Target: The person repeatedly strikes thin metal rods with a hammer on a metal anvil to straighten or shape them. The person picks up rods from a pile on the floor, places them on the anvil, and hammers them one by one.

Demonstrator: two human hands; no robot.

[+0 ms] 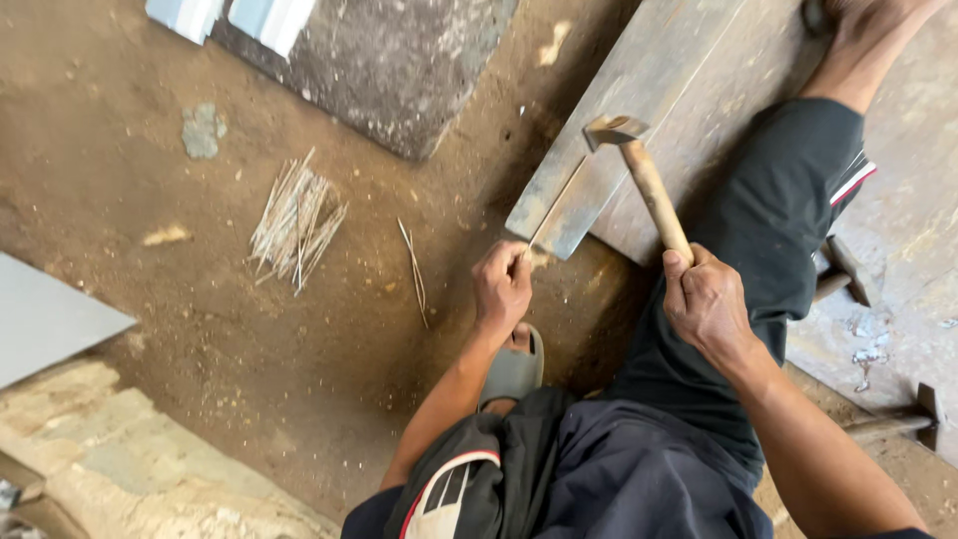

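Note:
My right hand point(707, 299) grips the wooden handle of a hammer point(644, 170), whose metal head hovers over a grey wooden plank point(639, 80). My left hand point(502, 284) is closed at the plank's near corner, pinching a thin pale stick point(554, 215) that lies along the plank's edge. My dark-trousered leg stretches across the plank, foot at the top right.
A bundle of thin pale sticks point(296, 222) lies on the dirt floor to the left, with two loose sticks point(413, 268) nearer. A dark stone slab point(389, 60) sits at the top. Another hammer point(898, 419) lies at the right. A grey sandal point(514, 369) is under my left arm.

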